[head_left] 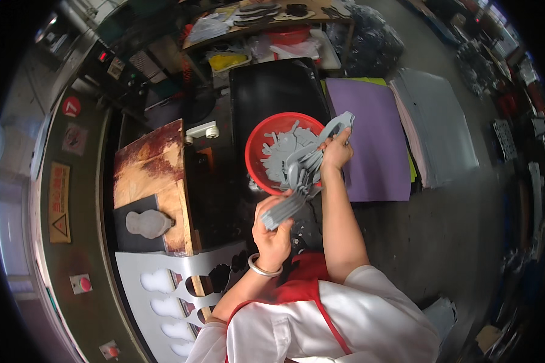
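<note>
- The step in hand looks like gathering or sorting: a person holds a grey bundle (309, 158) of flat cut pieces between two hands, over the right and near part of the red basin (252, 142).
- The left hand (274, 237), just on the near side of the red basin, has its fingers curled around the bundle's near end, thumb on one side; the strip ends there are squared up and stacked.
- The right hand (338, 151), just beyond the basin's right rim, is closed on the far end, fingers folded over it; how firmly it presses cannot be told.
- The next move seems to call for a steady grip at both ends, since the middle fans out loosely and single pieces could slip; whether it touches the rim is unclear.
- Loose grey pieces (280, 148), matt and thin, some narrow, some broad and rounded, lie heaped inside the red basin, which looks like smooth plastic.
- Right of the basin lie a flat purple sheet (372, 139) and, farther right, smooth grey sheets (436, 121), perhaps foam or rubber.
- Left of the basin is a worn wooden board (148, 172), stained dark red; nearer the person, a pale sole-shaped piece (148, 224) rests on a dark square mat (133, 241).
- Nearer still, left of the basin, a grey sheet with sole-shaped cut-outs (130, 272) bends at its edge.
</note>
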A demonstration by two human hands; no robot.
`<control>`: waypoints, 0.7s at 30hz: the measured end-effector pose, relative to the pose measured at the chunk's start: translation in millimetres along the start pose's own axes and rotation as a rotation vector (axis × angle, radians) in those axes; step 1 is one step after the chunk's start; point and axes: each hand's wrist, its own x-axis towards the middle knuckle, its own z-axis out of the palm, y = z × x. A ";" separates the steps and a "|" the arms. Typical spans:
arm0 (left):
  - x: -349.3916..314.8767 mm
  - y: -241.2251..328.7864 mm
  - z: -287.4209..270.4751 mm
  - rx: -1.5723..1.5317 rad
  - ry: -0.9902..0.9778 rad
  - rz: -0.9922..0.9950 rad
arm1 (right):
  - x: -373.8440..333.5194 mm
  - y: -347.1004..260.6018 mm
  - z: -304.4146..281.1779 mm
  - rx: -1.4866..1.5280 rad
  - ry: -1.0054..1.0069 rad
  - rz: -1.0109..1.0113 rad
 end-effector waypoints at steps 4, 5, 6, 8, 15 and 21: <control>18.1 27.4 -8.4 -0.033 -0.108 0.389 | 55.7 -16.6 -27.2 -0.416 0.445 -0.339; 25.9 29.5 -15.0 0.122 -0.069 0.371 | 62.3 -23.9 -35.1 -0.340 0.395 -0.324; 34.0 25.7 -15.6 0.121 -0.048 0.337 | 64.3 -31.2 -42.1 -0.257 0.345 -0.357; 58.4 4.2 -13.2 0.152 0.008 0.300 | 59.2 -46.4 -48.8 -0.249 0.159 -0.363; 103.1 -63.3 -4.1 0.686 -0.210 0.050 | -15.7 -81.1 -25.6 -0.199 -0.352 -0.452; 94.5 -18.3 -27.4 0.290 -0.122 0.027 | -89.0 -71.9 -11.2 -0.106 -0.930 -0.233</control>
